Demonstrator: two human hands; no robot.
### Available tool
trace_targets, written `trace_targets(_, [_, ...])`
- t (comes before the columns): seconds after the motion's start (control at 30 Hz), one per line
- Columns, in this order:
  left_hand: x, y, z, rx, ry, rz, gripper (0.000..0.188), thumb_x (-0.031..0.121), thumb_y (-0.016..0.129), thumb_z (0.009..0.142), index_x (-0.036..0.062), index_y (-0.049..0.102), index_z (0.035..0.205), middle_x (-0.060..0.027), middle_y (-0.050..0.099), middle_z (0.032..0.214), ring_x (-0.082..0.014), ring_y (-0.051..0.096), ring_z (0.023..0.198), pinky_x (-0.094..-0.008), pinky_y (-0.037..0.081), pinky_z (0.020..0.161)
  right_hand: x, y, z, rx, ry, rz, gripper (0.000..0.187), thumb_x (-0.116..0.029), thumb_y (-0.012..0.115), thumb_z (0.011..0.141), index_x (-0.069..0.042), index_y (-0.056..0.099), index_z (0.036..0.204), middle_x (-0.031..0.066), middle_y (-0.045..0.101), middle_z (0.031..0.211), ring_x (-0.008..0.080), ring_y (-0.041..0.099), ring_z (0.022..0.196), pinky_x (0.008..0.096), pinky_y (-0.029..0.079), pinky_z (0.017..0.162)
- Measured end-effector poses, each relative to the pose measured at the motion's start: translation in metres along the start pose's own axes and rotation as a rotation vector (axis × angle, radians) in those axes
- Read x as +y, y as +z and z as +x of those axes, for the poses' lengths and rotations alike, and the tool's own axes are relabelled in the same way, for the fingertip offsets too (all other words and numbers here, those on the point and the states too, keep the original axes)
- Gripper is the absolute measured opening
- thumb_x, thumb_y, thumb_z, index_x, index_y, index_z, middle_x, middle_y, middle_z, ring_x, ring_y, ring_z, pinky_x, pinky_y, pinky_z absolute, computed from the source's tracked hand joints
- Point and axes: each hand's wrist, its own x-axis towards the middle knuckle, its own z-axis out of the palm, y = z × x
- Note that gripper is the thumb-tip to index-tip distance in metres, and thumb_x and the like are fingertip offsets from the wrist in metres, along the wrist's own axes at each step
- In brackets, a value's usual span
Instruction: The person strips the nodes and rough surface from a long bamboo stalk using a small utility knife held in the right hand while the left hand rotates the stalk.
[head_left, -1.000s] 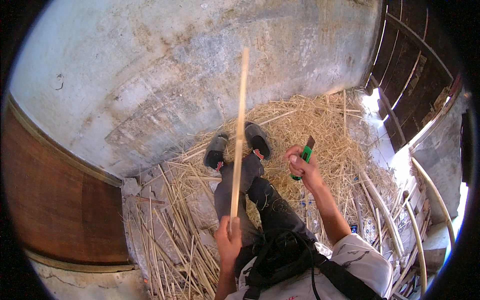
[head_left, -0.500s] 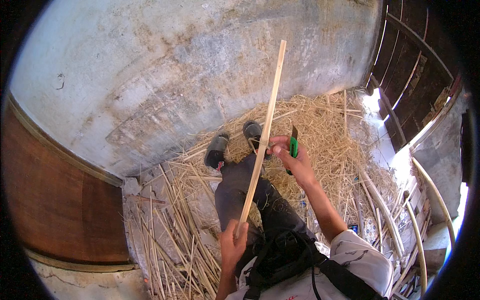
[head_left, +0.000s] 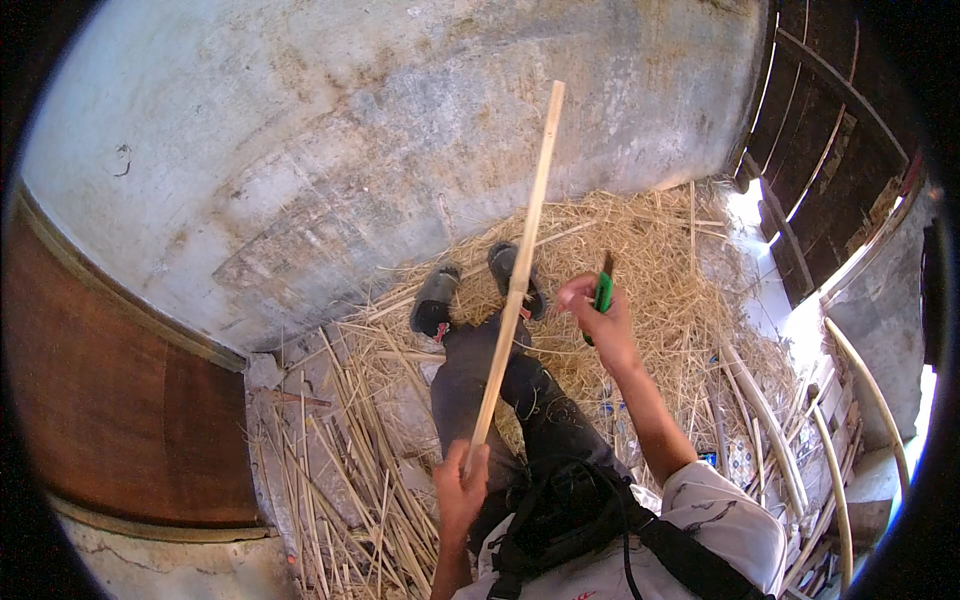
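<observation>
A long, pale bamboo strip (head_left: 517,283) slants up and away in front of my legs. Its near end is gripped in my left hand (head_left: 462,492), and its far end stands out before the wall. My right hand (head_left: 603,318) is closed round a green utility knife (head_left: 604,293), whose dark blade points up. That hand is a short way right of the strip, apart from it. A thin shaving seems to hang by the right fingers.
Straw-like shavings (head_left: 640,250) cover the floor round my shoes (head_left: 435,298). Many bamboo strips (head_left: 340,490) lie at the left. Thicker poles (head_left: 765,430) rest at the right. A stained wall (head_left: 400,150) rises ahead, and a brown wooden panel (head_left: 120,380) stands at the left.
My right hand has moved off the strip to the right with the knife. The strip has shifted slightly left, still in my left hand.
</observation>
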Motion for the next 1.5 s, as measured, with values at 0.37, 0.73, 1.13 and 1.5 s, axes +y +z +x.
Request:
trace_targets(0.37, [-0.007, -0.012, 0.004, 0.076, -0.056, -0.202, 0.022, 0.021, 0.061, 0.110, 0.0049, 0.060, 0.095, 0.0027, 0.052, 0.061, -0.0047, 0.047, 0.049, -0.0246, 0.036, 0.044, 0.006, -0.072, 0.024, 0.431, -0.159, 0.302, 0.020, -0.020, 0.069, 0.101, -0.008, 0.067, 0.117, 0.0018, 0.069, 0.088, 0.0018, 0.039, 0.055, 0.0230, 0.028, 0.049])
trace_targets(0.73, [-0.018, 0.008, 0.003, -0.149, -0.074, -0.416, 0.023, 0.021, 0.058, 0.112, 0.0042, 0.060, 0.096, 0.0013, 0.052, 0.064, -0.0079, 0.047, 0.049, -0.0268, 0.038, 0.045, 0.001, -0.014, -0.006, -0.226, 0.150, -0.041, 0.041, -0.018, 0.070, 0.104, -0.002, 0.061, 0.140, 0.0053, 0.075, 0.097, 0.0127, 0.069, 0.102, 0.0317, 0.053, 0.095])
trace_targets(1.13, [-0.007, -0.001, 0.015, -0.538, -0.166, -0.378, 0.042, 0.042, 0.047, 0.115, 0.0041, 0.061, 0.106, -0.0033, 0.061, 0.086, -0.0112, 0.060, 0.073, -0.0291, 0.051, 0.066, 0.000, 0.016, -0.017, -0.232, 0.127, 0.212, 0.025, -0.020, 0.078, 0.099, -0.004, 0.069, 0.116, -0.0009, 0.070, 0.101, 0.0073, 0.061, 0.088, 0.0273, 0.048, 0.079])
trace_targets(1.5, [0.059, 0.015, 0.062, -0.322, 0.099, -0.176, 0.031, 0.020, 0.060, 0.111, 0.0010, 0.060, 0.135, -0.0060, 0.073, 0.106, -0.0103, 0.067, 0.092, -0.0286, 0.051, 0.080, -0.006, 0.031, -0.030, -0.251, 0.075, 0.210, 0.021, -0.018, 0.077, 0.100, -0.002, 0.069, 0.111, -0.0024, 0.068, 0.100, 0.0080, 0.061, 0.094, 0.0287, 0.051, 0.087])
